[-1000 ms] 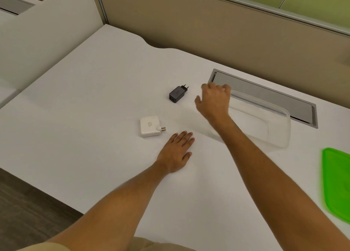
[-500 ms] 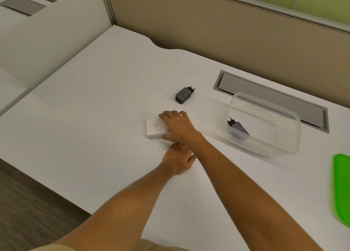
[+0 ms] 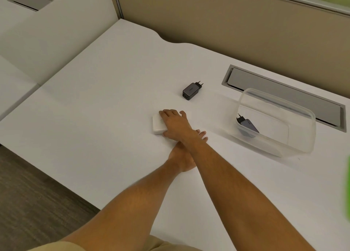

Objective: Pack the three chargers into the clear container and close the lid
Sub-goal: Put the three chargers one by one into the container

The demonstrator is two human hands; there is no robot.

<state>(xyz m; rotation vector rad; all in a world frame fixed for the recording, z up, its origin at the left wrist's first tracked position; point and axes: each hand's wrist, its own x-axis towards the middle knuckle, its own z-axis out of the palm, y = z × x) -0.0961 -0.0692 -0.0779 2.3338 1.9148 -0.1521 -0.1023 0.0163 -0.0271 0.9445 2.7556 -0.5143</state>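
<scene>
A white square charger (image 3: 157, 126) lies on the white desk (image 3: 106, 102); my right hand (image 3: 175, 124) covers its right half, fingers curled around it. My left hand (image 3: 184, 156) rests flat on the desk just below, crossed under my right forearm, holding nothing. A dark grey charger (image 3: 191, 91) with its plug prongs pointing up-right lies farther back on the desk. The clear container (image 3: 295, 137) stands open to the right with another dark charger (image 3: 247, 124) leaning in its left end. A sliver of the green lid (image 3: 348, 190) shows at the right edge.
A grey cable-tray flap (image 3: 284, 97) is set into the desk behind the container. A beige partition wall (image 3: 227, 23) runs along the back. The desk's front edge drops to dark flooring (image 3: 28, 203) at the lower left. A neighbouring desk (image 3: 28, 23) lies to the left.
My right hand left the container, where a dark charger now lies, swung left over my left hand and closed onto the white charger. My left hand stayed flat.
</scene>
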